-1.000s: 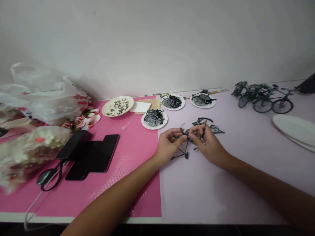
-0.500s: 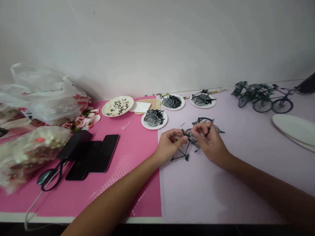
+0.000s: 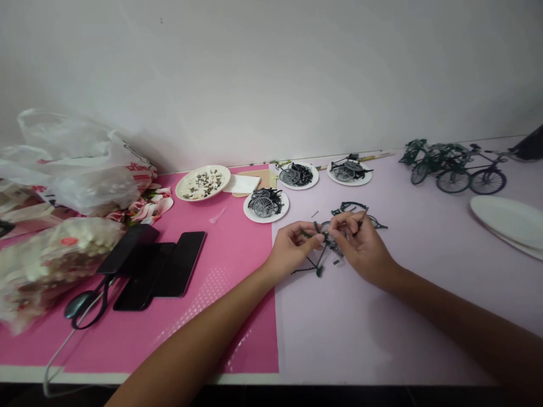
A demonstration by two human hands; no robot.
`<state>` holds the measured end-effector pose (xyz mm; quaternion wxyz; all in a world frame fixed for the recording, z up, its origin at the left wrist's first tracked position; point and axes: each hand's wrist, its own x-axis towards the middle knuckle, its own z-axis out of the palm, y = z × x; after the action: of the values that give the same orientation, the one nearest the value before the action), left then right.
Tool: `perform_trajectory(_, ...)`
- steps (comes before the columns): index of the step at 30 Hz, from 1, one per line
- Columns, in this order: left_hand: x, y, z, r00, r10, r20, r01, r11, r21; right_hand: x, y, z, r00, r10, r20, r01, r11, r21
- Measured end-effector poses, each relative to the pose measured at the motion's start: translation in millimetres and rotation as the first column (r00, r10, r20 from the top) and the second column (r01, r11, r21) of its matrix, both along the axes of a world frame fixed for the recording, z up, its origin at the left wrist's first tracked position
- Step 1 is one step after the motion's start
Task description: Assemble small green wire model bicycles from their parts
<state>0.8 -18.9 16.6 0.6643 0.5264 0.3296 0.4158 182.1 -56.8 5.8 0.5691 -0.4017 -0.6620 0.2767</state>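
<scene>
Above the lilac part of the table, my left hand (image 3: 292,246) pinches a small dark green bicycle frame (image 3: 321,260), whose seat end points down toward me. My right hand (image 3: 360,240) touches the same piece from the right, its thumb and forefinger pressed together near a wheel. A thin dark tool sticks up from among the right fingers. Just behind the hands lies another dark bicycle part (image 3: 377,224) on the table, partly hidden by the right hand. A short thin pin (image 3: 314,214) rests behind the left fingertips.
Three small plates of black bicycle parts (image 3: 265,204) stand at the back, beside a bowl of small pieces (image 3: 203,183). Assembled toy bicycles (image 3: 453,169) and white oval plates (image 3: 509,220) are at the right. Phones (image 3: 180,264) and plastic bags (image 3: 80,169) lie left.
The frame between my hands has tilted slightly, its seat end shifting a little left. Both hands stay almost in place.
</scene>
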Motion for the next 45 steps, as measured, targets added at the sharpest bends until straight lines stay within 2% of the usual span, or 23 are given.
perform_trajectory(12, -2.9, 0.9, -1.1, 0.996, -0.015, 0.091, 0.026, 0.992, -0.12, 2.0, 0.6, -0.9, 0.998, -0.009, 0.056, 0.008, 1.0, 0.028)
perform_trajectory(21, -4.9, 0.8, 2.1, 0.998, 0.028, 0.062, -0.02, 0.993, -0.118, 1.7, -0.8, 0.8, 0.996, 0.01, 0.086, -0.012, 1.0, 0.021)
perform_trajectory(28, -5.8, 3.7, 3.0, 0.996, 0.033, 0.085, -0.015, 0.977, -0.212, 1.3, -2.2, 0.7, 0.997, 0.001, 0.077, -0.002, 1.0, 0.011)
perform_trajectory(35, -6.6, 4.7, 3.6, 0.997, 0.037, 0.071, -0.022, 0.98, -0.199, 3.3, 0.5, -1.4, 0.99, -0.037, 0.139, 0.035, 0.999, 0.018)
perform_trajectory(45, -4.9, 5.3, 0.7, 0.997, 0.045, 0.066, -0.033, 0.983, -0.182, 2.0, 0.8, -1.6, 0.989, -0.019, 0.144, 0.011, 0.998, 0.054)
